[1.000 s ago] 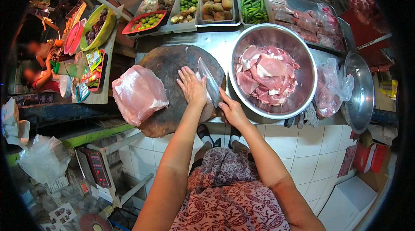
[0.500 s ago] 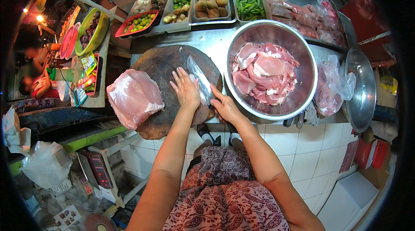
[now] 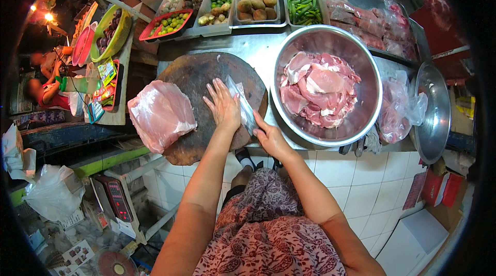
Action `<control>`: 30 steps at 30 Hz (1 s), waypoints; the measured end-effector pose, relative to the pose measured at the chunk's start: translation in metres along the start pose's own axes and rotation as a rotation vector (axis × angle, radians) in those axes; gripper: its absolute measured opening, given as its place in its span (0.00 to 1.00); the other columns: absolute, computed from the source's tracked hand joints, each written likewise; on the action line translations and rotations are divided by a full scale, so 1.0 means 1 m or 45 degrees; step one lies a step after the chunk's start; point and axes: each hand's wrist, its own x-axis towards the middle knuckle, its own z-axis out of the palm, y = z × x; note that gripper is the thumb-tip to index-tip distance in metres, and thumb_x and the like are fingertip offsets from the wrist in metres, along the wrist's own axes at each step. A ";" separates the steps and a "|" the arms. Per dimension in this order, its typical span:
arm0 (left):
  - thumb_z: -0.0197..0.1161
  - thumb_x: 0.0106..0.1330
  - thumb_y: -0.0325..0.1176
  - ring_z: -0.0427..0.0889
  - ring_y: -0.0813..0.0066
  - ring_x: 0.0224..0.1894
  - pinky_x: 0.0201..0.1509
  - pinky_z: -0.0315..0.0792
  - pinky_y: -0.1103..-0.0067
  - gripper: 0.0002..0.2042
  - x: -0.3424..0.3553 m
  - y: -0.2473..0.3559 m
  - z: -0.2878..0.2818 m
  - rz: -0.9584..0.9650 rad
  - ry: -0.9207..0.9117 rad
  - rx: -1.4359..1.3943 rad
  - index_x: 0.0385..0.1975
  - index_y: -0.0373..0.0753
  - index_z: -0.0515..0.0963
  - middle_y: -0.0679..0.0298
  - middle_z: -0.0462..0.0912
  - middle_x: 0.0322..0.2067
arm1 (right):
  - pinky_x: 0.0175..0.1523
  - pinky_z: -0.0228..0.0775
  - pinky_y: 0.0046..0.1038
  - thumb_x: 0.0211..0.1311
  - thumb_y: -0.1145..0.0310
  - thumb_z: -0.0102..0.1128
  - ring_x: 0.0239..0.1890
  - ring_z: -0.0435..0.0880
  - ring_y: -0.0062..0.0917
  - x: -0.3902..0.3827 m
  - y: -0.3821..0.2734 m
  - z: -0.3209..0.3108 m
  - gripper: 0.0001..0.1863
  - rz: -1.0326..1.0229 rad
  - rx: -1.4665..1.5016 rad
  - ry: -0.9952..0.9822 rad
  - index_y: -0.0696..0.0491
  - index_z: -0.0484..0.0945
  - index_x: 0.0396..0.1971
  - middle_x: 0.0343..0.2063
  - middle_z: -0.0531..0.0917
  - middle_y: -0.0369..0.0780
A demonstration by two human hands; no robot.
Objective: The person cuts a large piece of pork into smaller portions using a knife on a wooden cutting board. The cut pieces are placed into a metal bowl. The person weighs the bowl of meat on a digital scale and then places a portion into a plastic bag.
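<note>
**Right hand on the knife, left palm flat; big meat piece off at 9 o'clock**

12 = straight away from the person.

Right hand (image 3: 273,140): fingers wrapped round the handle of the knife (image 3: 241,99), at the 4 o'clock edge of the round chopping board (image 3: 199,69). Blade runs from those fingers toward 11, tip about level with the left fingertips.

Left hand (image 3: 226,109): palm down over the board, fingers released, extended, slightly fanned toward 11. Blade sits just beside it on the 2–3 o'clock side; can't tell if the thumb touches it. Whatever is under the palm is hidden.

Large raw meat piece (image 3: 161,115): 9 o'clock from the left hand, apart from the fingers, bare wood between. It overhangs the board's 9 o'clock rim. Right fingers are farther off.

Steel bowl (image 3: 330,41) with raw meat slices (image 3: 319,90): between 1 and 2 o'clock from the right hand, near. It stands on the metal worktop (image 3: 256,51), just beside the board.

Clear bag (image 3: 395,113): bowl's 4 o'clock. Green pods (image 3: 304,4): bowl's 11–12. Brown tubers (image 3: 257,3): board's 1.
</note>
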 end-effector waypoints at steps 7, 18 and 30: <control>0.51 0.74 0.45 0.31 0.48 0.78 0.75 0.30 0.45 0.40 -0.002 -0.002 0.003 0.004 0.055 -0.023 0.75 0.31 0.37 0.51 0.38 0.77 | 0.52 0.74 0.38 0.67 0.73 0.56 0.50 0.80 0.54 0.009 -0.002 0.013 0.32 0.052 -0.225 0.025 0.48 0.61 0.71 0.53 0.78 0.57; 0.56 0.70 0.43 0.54 0.50 0.74 0.73 0.41 0.44 0.31 -0.016 -0.010 -0.018 -0.225 0.219 -0.088 0.70 0.37 0.59 0.52 0.62 0.69 | 0.31 0.77 0.45 0.59 0.76 0.57 0.25 0.84 0.47 -0.027 -0.037 0.025 0.42 -0.080 -0.991 0.058 0.43 0.53 0.75 0.22 0.80 0.55; 0.61 0.53 0.24 0.84 0.46 0.35 0.42 0.74 0.61 0.04 0.011 -0.043 -0.010 -0.295 0.379 -0.779 0.28 0.37 0.75 0.48 0.83 0.27 | 0.31 0.81 0.39 0.54 0.79 0.55 0.26 0.87 0.43 -0.032 -0.039 0.044 0.46 -0.159 -1.242 0.016 0.49 0.49 0.75 0.27 0.83 0.51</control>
